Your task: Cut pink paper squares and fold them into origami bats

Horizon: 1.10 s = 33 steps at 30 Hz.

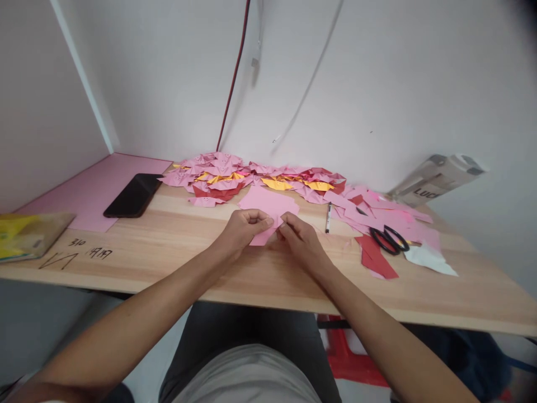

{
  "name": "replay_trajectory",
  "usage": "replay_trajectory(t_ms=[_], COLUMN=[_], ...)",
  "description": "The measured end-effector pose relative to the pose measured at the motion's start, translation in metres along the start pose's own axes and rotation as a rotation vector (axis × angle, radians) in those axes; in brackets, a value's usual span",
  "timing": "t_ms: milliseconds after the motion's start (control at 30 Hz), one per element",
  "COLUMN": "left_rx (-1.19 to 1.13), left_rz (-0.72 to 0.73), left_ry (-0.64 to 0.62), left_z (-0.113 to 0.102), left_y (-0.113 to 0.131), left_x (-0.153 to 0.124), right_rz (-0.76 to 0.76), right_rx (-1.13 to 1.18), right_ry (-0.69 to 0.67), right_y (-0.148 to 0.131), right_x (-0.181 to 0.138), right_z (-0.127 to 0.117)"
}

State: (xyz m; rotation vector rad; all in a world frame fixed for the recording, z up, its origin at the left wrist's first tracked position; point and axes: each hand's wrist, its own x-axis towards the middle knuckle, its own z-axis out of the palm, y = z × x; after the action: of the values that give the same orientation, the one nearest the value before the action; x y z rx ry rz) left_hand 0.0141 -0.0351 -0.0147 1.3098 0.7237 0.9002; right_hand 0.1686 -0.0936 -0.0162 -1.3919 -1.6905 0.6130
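Note:
Between my two hands, over the middle of the desk, is a small piece of pink paper (260, 239). My left hand (248, 229) pinches it with thumb and forefinger from the left. From the right, my right hand (298, 239) pinches its edge close to the left thumb. Just beyond my fingers a larger pink paper sheet (266, 200) lies flat on the desk. Behind that, folded paper pieces (222, 168) in pink, red and yellow are heaped along the wall.
On the wooden desk (168, 252) a black phone (134, 195) lies left on a pink sheet (96, 184). To the right are a marker (328, 217), black-handled scissors (389, 239), red paper scraps (375, 257) and white paper (431, 258). A yellow packet (25, 238) sits at far left.

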Motion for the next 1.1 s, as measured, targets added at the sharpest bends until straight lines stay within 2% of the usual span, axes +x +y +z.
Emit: replay_trajectory(t_ms=[133,533,833,1100], left_rx=[0.012,0.318,0.319,0.245], left_rz=[0.038,0.186,0.177,0.138], left_ry=[0.013,0.050,0.034,-0.038], left_z=[0.0008,0.0003,0.0005,-0.0010], left_y=[0.0005,-0.0015,-0.0005,-0.0006], left_x=[-0.0012,-0.0014,-0.0012,-0.0001], right_rz=[-0.008,-0.013,-0.028,-0.032], right_rx=[0.023,-0.109,-0.143,-0.076], right_ry=[-0.050,0.026,0.024,-0.028], right_y=[0.0022,-0.0008,0.0032,0.0054], right_x=[0.0013,-0.0003,-0.0004,0.0004], right_z=[-0.0017,-0.0001,-0.0025,-0.0048])
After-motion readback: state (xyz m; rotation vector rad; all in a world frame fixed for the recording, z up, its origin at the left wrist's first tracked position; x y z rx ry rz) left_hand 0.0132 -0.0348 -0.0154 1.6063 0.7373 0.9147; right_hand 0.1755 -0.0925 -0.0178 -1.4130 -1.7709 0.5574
